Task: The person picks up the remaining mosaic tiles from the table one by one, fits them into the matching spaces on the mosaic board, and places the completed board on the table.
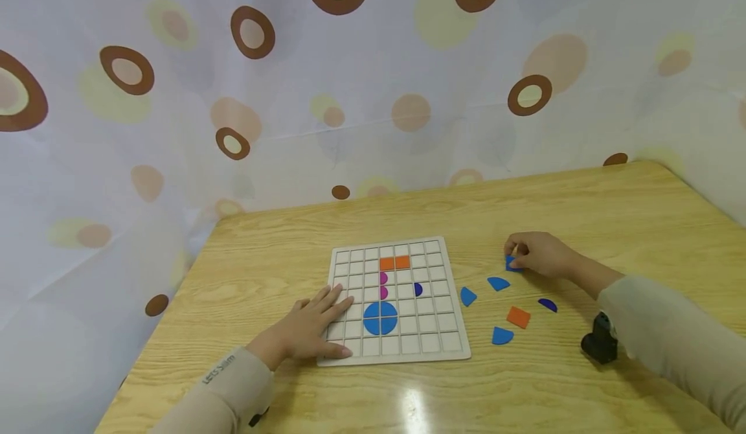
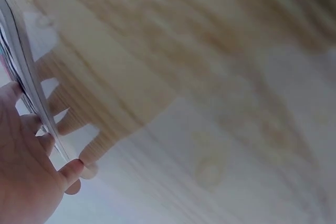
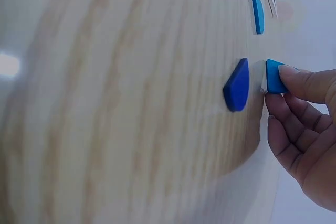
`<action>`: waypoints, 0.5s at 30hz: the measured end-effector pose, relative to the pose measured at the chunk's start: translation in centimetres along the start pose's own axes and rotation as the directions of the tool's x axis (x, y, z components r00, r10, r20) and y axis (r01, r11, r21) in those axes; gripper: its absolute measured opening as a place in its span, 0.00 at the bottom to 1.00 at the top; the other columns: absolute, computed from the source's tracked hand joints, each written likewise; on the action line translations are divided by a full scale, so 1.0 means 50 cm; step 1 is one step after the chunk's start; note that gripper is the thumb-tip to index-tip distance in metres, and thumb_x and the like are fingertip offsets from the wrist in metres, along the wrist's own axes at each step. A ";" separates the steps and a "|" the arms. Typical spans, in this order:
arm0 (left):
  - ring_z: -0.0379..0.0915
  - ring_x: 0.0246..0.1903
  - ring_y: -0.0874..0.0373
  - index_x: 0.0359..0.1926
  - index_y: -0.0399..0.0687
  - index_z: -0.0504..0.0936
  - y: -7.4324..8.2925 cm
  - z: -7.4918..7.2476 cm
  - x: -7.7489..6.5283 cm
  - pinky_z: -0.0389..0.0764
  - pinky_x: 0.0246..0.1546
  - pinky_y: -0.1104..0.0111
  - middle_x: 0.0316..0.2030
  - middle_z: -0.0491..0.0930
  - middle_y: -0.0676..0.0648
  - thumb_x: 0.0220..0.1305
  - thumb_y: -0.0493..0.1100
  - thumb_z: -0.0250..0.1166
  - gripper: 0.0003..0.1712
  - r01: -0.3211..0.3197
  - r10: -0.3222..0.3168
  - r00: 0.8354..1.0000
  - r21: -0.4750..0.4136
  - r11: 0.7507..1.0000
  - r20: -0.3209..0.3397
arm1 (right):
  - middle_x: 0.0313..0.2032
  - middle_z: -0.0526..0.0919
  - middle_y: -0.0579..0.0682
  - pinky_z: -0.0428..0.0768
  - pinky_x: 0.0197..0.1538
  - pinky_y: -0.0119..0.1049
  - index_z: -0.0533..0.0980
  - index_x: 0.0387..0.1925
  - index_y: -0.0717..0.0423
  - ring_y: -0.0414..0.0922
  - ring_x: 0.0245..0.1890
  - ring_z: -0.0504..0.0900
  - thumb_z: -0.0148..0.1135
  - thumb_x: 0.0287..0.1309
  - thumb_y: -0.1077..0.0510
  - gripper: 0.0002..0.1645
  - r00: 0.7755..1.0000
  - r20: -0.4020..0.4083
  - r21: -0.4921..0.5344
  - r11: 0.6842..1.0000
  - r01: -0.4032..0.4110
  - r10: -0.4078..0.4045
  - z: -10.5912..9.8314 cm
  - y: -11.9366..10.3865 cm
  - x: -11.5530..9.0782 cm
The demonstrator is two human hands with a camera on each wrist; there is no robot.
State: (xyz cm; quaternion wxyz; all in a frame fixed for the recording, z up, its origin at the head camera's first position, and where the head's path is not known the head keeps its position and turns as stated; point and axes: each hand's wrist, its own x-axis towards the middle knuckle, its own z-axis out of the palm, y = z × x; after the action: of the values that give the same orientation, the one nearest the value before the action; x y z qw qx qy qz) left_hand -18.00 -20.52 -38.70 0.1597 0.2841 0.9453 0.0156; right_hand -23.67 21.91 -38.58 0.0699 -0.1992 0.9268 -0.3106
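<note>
A white grid board lies on the table. My left hand rests spread over its left edge, fingers straight. On the board sit two orange squares, two magenta half-circles, a dark blue half-circle and several blue quarter-circles forming a full disc. To the right of the board, my right hand pinches a blue piece between thumb and fingers, partly covering it. Near that hand lies a loose blue quarter-circle.
Two more blue quarter-circles, an orange square and a dark blue half-circle lie loose on the wooden table, right of the board. A patterned curtain hangs behind the table.
</note>
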 end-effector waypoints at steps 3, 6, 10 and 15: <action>0.29 0.63 0.51 0.66 0.59 0.45 0.002 0.001 0.000 0.44 0.56 0.50 0.66 0.36 0.48 0.43 0.76 0.47 0.52 0.006 -0.006 1.000 -0.016 1.000 0.006 | 0.17 0.65 0.45 0.61 0.21 0.32 0.71 0.34 0.61 0.41 0.16 0.61 0.55 0.51 0.66 0.05 1.000 0.001 0.019 1.000 0.000 0.000 0.000 -0.005 -0.004; 0.29 0.63 0.51 0.66 0.60 0.45 0.003 0.002 0.000 0.43 0.56 0.50 0.66 0.36 0.49 0.42 0.76 0.47 0.52 0.011 -0.011 1.000 -0.018 1.000 0.013 | 0.17 0.65 0.45 0.61 0.21 0.32 0.71 0.34 0.61 0.41 0.16 0.61 0.54 0.52 0.66 0.06 1.000 0.000 0.037 0.999 0.004 -0.004 -0.001 -0.012 -0.008; 0.30 0.63 0.50 0.66 0.58 0.46 0.006 -0.001 0.000 0.44 0.56 0.50 0.66 0.37 0.47 0.43 0.75 0.48 0.52 0.009 -0.008 1.000 -0.024 1.000 0.009 | 0.18 0.66 0.45 0.61 0.21 0.32 0.72 0.34 0.61 0.41 0.17 0.61 0.55 0.52 0.66 0.06 1.000 -0.009 0.044 0.999 0.019 -0.018 -0.004 -0.022 -0.013; 0.31 0.63 0.49 0.66 0.57 0.47 0.007 -0.008 0.000 0.43 0.56 0.50 0.65 0.39 0.46 0.44 0.74 0.50 0.51 0.010 -0.009 1.000 -0.039 0.999 0.005 | 0.22 0.69 0.46 0.65 0.24 0.33 0.72 0.35 0.62 0.42 0.21 0.65 0.55 0.52 0.66 0.07 1.000 -0.016 0.071 0.997 0.017 -0.016 -0.010 -0.028 -0.018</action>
State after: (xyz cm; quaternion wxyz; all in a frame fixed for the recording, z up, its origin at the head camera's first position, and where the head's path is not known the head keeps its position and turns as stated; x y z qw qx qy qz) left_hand -17.94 -20.18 -38.27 0.1677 0.2765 0.9457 0.0327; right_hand -22.50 21.53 -37.34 0.0673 -0.2020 0.9140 -0.3453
